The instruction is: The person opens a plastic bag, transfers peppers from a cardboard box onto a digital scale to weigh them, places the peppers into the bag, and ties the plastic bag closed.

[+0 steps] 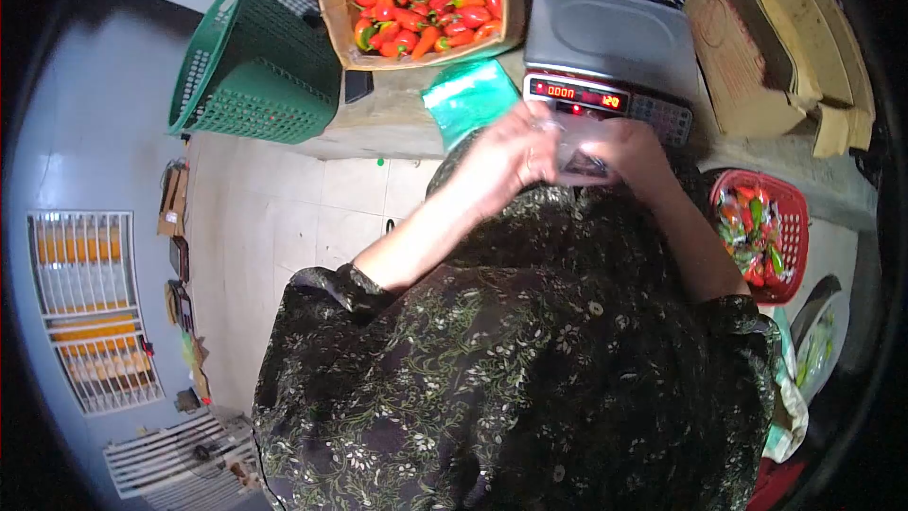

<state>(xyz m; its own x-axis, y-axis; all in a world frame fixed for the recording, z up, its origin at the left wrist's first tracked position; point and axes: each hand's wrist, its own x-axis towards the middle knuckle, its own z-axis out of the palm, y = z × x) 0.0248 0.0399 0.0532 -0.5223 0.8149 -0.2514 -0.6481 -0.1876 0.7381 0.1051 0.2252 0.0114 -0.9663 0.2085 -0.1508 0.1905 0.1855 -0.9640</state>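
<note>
Just in front of a digital scale point(610, 47), at the near edge of a low ledge point(378, 128), a clear plastic bag point(573, 144) is held up between two bare hands, above the wearer's lap. The left hand point(515, 151) has its thumb and fingers pinched together on the bag's left edge. The right hand point(636, 149) is at the opposite side, touching the plastic; blur hides its fingers, so whether they are clamped or apart I cannot tell.

The film looks thin, glossy and limp. It should weigh almost nothing, slip easily against itself and crease or stretch under a hard pull; the edges beside the opening seem the best place to pinch, one side per hand.

Behind it, the scale has a smooth grey, rounded-corner platform and glowing red digits. To the left lies a shiny, flat green plastic packet point(468, 99). Beyond that, a brown cardboard carton point(514, 0) brims with smooth, waxy peppers point(426, 9), mostly red, some green or orange. Farther left stands a tall green basket point(270, 99) with perforated walls. To the right, a red basket point(797, 227) of rigid lattice plastic holds crinkly bagged peppers point(752, 227). Dark floral cloth point(530, 350) drapes the wearer's body.
</note>
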